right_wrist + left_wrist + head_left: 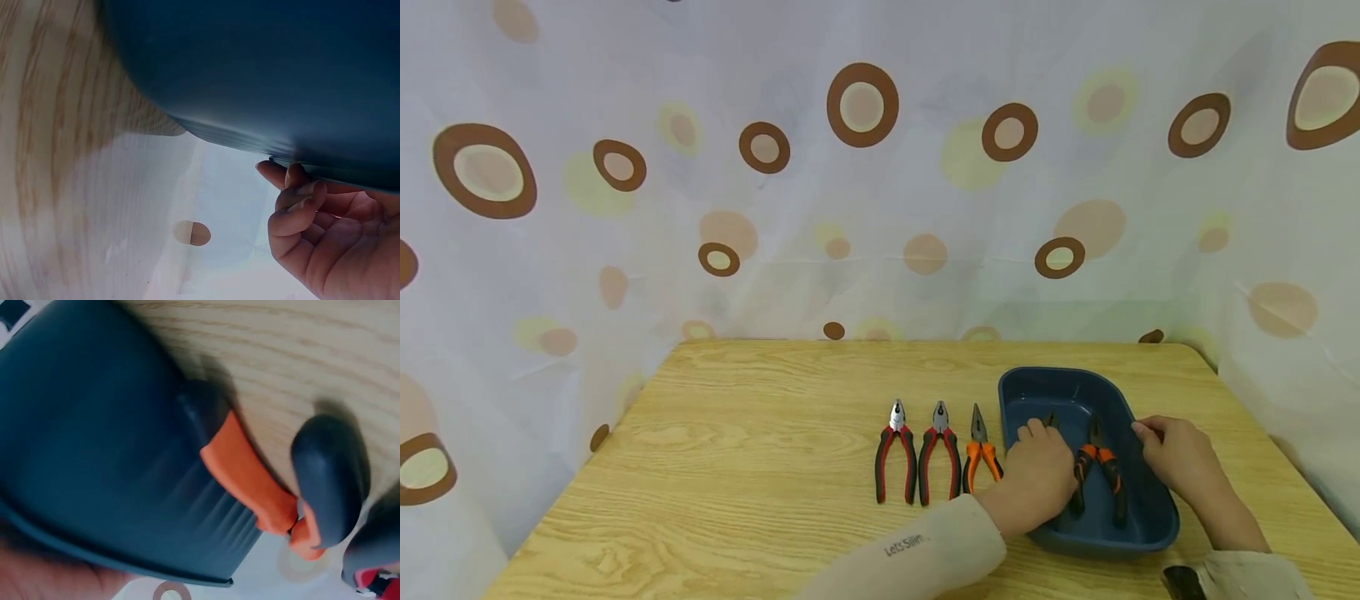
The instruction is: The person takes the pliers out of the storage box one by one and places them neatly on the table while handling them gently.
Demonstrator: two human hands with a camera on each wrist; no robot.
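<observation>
A dark blue plastic bin (1037,396) stands on the right side of the table. My left hand (1039,471) reaches over its left wall and grips a pair of pliers (1052,419); the nose shows past the curled fingers, while most of the tool is hidden under the hand. Beside it in the bin lie black-and-orange pliers (1097,458), handles toward me. My right hand (1183,458) pinches the bin's right rim between thumb and fingers, and the right wrist view shows its fingertips at that rim.
Left of the bin, orange-handled long-nose pliers (977,446) lie close to its wall. Two pairs of red-and-black pliers, the nearer one (940,450) and the leftmost one (897,450), lie in line with them. A patterned curtain (880,208) hangs behind the wooden table (737,467).
</observation>
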